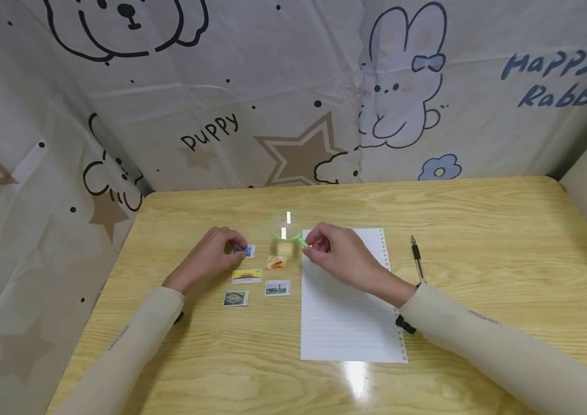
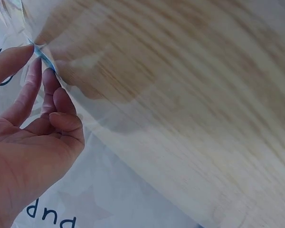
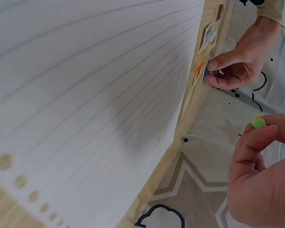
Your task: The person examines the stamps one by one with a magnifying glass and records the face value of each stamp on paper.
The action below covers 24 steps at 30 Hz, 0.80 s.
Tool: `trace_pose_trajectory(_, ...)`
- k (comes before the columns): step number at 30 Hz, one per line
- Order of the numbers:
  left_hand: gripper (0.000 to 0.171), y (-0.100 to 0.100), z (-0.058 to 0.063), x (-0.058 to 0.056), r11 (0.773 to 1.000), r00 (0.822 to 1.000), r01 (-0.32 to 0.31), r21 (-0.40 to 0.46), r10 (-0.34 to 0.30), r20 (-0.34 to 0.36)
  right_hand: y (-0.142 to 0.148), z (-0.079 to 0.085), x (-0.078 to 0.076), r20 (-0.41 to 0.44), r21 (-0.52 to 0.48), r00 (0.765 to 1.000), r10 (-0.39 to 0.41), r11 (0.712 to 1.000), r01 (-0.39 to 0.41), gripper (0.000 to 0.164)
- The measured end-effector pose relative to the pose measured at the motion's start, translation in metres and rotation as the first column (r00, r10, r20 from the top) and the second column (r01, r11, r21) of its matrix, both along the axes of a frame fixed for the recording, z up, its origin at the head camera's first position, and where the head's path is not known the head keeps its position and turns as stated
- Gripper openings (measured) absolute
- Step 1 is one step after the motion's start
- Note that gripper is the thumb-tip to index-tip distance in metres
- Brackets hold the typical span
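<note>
My left hand [image 1: 213, 253] is at a small blue stamp [image 1: 250, 251], with thumb and fingertips pinching its edge; the left wrist view shows the blue stamp [image 2: 45, 58] between them, close over the table. Between the thumb and fingers of my right hand [image 1: 342, 256] is the handle of a green-rimmed magnifying glass [image 1: 301, 240]. Its round lens is held over the table, to the right of the blue stamp. Only the green handle end [image 3: 259, 122] shows in the right wrist view. Nearby lie an orange-red stamp [image 1: 276, 263] and a yellow stamp [image 1: 247, 276].
Closer to me are a green landscape stamp [image 1: 278, 288] and a dark-pictured stamp [image 1: 236, 298]. A lined white sheet [image 1: 350, 328] with punched holes lies under my right hand. Right of it is a black pen [image 1: 416, 253]. Printed cloth [image 1: 283, 86] walls the wooden table [image 1: 506, 242].
</note>
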<state>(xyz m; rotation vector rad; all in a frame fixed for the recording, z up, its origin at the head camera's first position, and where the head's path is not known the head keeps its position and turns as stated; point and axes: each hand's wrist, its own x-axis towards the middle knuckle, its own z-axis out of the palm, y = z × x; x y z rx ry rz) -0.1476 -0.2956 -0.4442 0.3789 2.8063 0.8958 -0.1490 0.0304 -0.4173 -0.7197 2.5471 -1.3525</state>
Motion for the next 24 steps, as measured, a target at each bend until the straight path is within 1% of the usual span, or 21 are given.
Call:
trace_pose_trajectory(6,0.007,0.001,0.002,0.000,1.000,1.000,-0.009,-0.013,0.009,0.015,0.025,0.002,0.004,0.044,-0.023,0.997,-0.069,0.997,0.070,0.009)
trace_pose_trajectory(14,0.006,0.002,0.002,0.001,1.000,1.000,-0.015,-0.023,0.015,0.024,0.051,-0.001,0.011,0.034,-0.015,0.989,-0.142,0.990,0.142,0.010)
trace_pose_trajectory(20,0.005,0.006,0.002,0.002,1.000,1.000,-0.016,-0.021,0.016,0.007,0.067,-0.001,0.016,0.057,-0.038,0.980,-0.191,0.980,0.194,0.011)
trace_pose_trajectory(24,0.005,0.006,0.002,0.004,1.000,1.000,-0.025,-0.017,0.025,-0.013,0.076,-0.001,0.018,0.064,-0.054,0.976,-0.208,0.976,0.212,0.011)
